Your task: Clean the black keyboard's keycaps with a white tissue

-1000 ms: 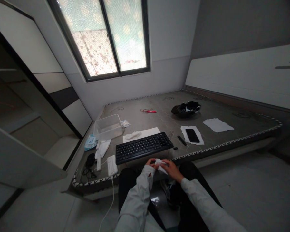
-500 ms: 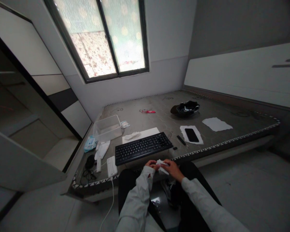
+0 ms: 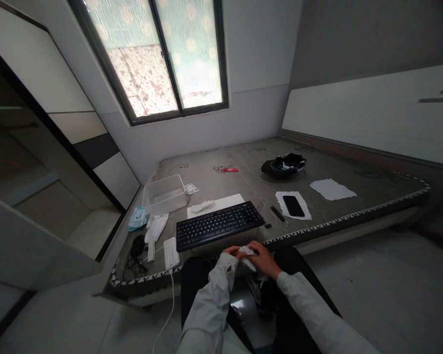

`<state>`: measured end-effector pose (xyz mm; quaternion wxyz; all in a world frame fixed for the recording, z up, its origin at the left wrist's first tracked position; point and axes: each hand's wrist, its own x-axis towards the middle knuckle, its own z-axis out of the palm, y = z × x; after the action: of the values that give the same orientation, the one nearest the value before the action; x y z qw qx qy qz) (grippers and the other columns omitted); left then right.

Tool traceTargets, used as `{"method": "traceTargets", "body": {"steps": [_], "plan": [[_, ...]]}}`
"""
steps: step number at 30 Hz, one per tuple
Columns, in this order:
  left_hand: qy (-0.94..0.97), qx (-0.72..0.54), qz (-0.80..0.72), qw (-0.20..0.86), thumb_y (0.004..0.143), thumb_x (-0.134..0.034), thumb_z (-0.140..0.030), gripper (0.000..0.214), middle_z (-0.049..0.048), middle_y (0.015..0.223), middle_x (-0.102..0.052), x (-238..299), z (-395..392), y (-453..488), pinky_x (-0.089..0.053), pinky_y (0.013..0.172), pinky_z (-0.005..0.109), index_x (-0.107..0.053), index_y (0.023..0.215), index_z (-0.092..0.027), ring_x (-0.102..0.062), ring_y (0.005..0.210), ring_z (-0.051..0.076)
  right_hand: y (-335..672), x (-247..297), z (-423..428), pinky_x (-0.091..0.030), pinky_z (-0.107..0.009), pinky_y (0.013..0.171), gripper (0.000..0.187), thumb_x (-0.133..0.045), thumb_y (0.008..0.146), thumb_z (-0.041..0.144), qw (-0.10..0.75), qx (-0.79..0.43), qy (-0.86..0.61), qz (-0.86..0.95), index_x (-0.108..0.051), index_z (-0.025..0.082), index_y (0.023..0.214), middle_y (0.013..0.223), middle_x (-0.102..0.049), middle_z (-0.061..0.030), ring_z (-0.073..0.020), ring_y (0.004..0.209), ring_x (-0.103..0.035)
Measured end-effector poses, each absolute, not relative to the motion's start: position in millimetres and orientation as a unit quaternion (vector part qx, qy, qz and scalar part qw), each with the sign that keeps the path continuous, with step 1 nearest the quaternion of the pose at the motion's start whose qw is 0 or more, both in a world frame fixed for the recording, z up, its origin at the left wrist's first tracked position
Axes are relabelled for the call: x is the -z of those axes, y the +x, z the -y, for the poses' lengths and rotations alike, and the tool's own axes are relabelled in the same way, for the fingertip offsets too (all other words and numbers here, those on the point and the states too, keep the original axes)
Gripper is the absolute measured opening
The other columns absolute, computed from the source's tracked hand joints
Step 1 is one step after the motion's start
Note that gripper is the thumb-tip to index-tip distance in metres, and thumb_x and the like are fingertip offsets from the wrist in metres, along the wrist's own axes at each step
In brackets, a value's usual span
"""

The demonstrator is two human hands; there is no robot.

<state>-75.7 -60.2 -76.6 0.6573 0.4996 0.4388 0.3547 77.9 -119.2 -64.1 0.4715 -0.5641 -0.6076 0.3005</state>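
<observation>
My left hand (image 3: 232,251) and my right hand (image 3: 264,260) meet just in front of the bed's near edge, above my lap. Between them is a crumpled white tissue or wipe (image 3: 247,250), pinched by the fingers of both; part of it hangs below my right fingers. Whether anything is wrapped inside it I cannot make out. Right behind my hands lies a black keyboard (image 3: 219,225), tilted with its right end farther back. A small black piece (image 3: 268,226) and a dark slim stick-like item (image 3: 277,213) lie to its right.
A phone (image 3: 294,206) rests on white paper, with another paper sheet (image 3: 332,189) farther right. Behind are a black cap (image 3: 284,166) and a clear plastic bin (image 3: 164,193). A white power strip (image 3: 171,253), cables and a mouse-like black item (image 3: 138,246) sit left.
My fingers have shifted slightly on the white tissue, which looks more bunched and more covered by my right hand. The things on the bed have stayed put.
</observation>
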Motion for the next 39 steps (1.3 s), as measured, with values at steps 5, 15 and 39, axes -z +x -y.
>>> {"method": "traceTargets", "body": {"steps": [5,15,39], "plan": [[0.531,-0.350,-0.458,0.621,0.053,-0.085,-0.033,0.027,0.0075,0.074,-0.074,73,62,-79,-0.052,0.077,0.035,-0.074,0.072,-0.017,-0.068,0.079,0.027,73,68,117,-0.046,-0.030,0.073,0.020,-0.065,0.075,0.039,0.481,-0.303,-0.582,0.582,-0.062,0.020,0.080,0.085,-0.062,-0.0037,-0.0206,0.081,-0.058],[0.528,-0.362,-0.448,0.624,0.058,-0.080,-0.053,0.041,0.0070,0.072,-0.072,80,55,-78,-0.051,0.077,0.035,-0.072,0.072,-0.015,-0.066,0.077,0.025,78,75,117,-0.046,-0.034,0.084,0.024,-0.060,0.077,0.037,0.489,-0.336,-0.567,0.571,-0.064,0.019,0.092,0.095,-0.065,-0.0058,-0.0232,0.093,-0.060],[0.535,-0.341,-0.417,0.651,0.058,-0.080,-0.051,0.038,0.0074,0.079,-0.072,75,57,-80,-0.049,0.076,0.032,-0.073,0.076,-0.018,-0.064,0.075,0.022,77,60,121,-0.048,-0.037,0.086,0.036,-0.065,0.075,0.037,0.502,-0.345,-0.560,0.562,-0.068,0.020,0.108,0.104,-0.069,-0.0075,-0.0247,0.096,-0.062]]}}
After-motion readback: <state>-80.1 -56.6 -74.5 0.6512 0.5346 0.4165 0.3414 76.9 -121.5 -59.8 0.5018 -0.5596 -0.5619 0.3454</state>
